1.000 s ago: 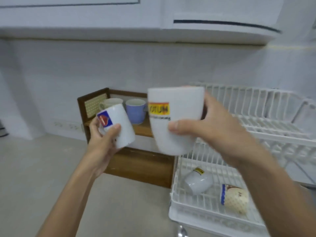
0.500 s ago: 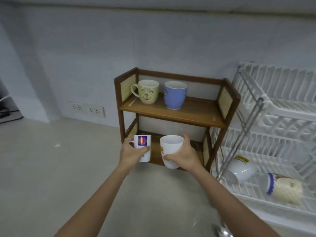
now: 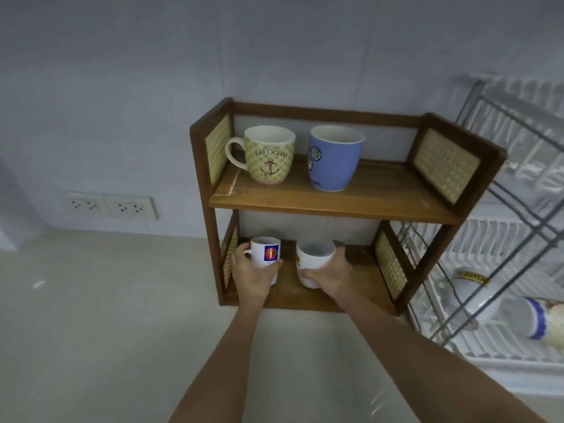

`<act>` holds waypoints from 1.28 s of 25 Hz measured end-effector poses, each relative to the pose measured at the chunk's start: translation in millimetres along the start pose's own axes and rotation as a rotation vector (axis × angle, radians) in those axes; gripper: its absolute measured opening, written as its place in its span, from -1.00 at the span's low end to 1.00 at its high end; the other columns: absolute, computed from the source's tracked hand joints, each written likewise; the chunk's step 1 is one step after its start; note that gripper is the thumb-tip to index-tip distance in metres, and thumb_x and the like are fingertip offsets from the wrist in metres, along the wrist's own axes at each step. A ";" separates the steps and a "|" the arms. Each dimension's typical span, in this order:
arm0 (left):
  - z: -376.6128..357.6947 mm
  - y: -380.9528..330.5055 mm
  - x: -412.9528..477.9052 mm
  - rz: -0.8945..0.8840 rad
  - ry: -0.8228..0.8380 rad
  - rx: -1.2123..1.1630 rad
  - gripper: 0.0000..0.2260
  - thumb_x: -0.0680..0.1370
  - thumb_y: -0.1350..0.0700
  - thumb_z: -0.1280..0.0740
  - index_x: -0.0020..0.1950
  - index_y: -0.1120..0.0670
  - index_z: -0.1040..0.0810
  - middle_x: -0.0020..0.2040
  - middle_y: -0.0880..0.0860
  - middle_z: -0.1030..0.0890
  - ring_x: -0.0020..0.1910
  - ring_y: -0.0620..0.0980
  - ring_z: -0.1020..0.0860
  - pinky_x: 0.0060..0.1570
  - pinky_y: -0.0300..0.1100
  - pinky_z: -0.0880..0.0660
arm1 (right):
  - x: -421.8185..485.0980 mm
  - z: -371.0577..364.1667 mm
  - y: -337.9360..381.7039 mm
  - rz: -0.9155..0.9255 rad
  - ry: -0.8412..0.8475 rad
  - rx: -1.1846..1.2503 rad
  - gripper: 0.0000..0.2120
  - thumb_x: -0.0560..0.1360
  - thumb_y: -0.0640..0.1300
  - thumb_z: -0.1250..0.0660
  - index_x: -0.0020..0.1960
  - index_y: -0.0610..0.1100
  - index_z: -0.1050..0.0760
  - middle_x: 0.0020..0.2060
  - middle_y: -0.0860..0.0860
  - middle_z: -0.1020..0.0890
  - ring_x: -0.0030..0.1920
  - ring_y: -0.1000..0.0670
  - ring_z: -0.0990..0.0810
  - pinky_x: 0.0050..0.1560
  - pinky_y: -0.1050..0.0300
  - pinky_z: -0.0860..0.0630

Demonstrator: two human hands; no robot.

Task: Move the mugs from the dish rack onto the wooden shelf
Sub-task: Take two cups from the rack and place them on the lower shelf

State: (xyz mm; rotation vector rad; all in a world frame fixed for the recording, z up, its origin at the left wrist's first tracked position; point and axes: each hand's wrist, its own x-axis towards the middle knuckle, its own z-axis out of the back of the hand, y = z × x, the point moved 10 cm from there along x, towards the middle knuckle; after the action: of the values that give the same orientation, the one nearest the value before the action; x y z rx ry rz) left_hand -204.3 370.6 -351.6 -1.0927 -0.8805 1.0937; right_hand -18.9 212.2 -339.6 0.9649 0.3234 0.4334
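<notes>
The wooden shelf [image 3: 332, 206] has two levels. On its top board stand a green anchor mug [image 3: 268, 154] and a blue mug [image 3: 334, 157]. My left hand [image 3: 253, 276] grips a small white mug with a blue and red logo [image 3: 267, 254], upright on the left of the lower board. My right hand [image 3: 331, 273] grips a larger white mug [image 3: 314, 259] beside it on the same board. In the white dish rack [image 3: 494, 349] at the right lie a white mug with a yellow label [image 3: 470, 288] and a mug with a blue band [image 3: 531, 322], both on their sides.
The shelf stands on a pale counter [image 3: 106, 315] against a white wall. Two wall sockets [image 3: 110, 206] sit low on the wall to the left. The rack's upper tier [image 3: 525, 141] overhangs the shelf's right end.
Both hands carried their mugs from in front of the rack down into the shelf's lower level. The view has dropped and closed in on the shelf.
</notes>
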 end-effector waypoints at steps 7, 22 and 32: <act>-8.0 31.1 14.6 -0.019 0.036 0.021 -0.28 0.27 0.01 -0.59 0.33 -0.07 -0.31 0.28 0.01 -0.45 0.17 -0.10 -0.42 0.03 -0.27 -0.45 | 0.4 -24.3 -12.5 0.052 0.007 0.071 -0.04 0.04 0.06 -0.66 0.29 0.02 -0.20 0.12 0.09 -0.49 0.16 0.03 -0.48 0.09 0.16 -0.42; 9.7 -22.1 -53.0 -0.145 -0.128 0.363 -0.33 0.40 0.21 -0.47 0.44 0.22 -0.26 0.38 0.32 -0.31 0.34 0.31 -0.32 0.28 0.13 -0.36 | -51.3 7.3 -24.7 0.044 0.201 0.012 -0.16 0.40 -0.04 -0.47 0.51 -0.12 -0.05 0.43 -0.10 -0.36 0.40 -0.12 -0.34 0.28 0.11 -0.31; -83.2 -127.4 -281.2 -0.557 0.210 -0.003 -0.66 0.49 0.34 -0.28 0.23 0.09 -0.49 0.24 0.07 -0.43 0.26 -0.09 -0.41 0.30 -0.25 -0.32 | -163.6 239.8 -71.7 0.362 -0.099 0.111 -0.70 0.44 -0.27 -0.33 0.16 -0.08 -0.51 0.05 0.08 -0.61 0.06 0.20 -0.55 -0.02 0.39 -0.51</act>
State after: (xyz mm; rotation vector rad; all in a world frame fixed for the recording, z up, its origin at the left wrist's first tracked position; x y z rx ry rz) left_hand -166.1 67.6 -256.9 -0.8692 -0.9409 0.5072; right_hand -38.0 -75.5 -260.3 1.1544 0.0816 0.6998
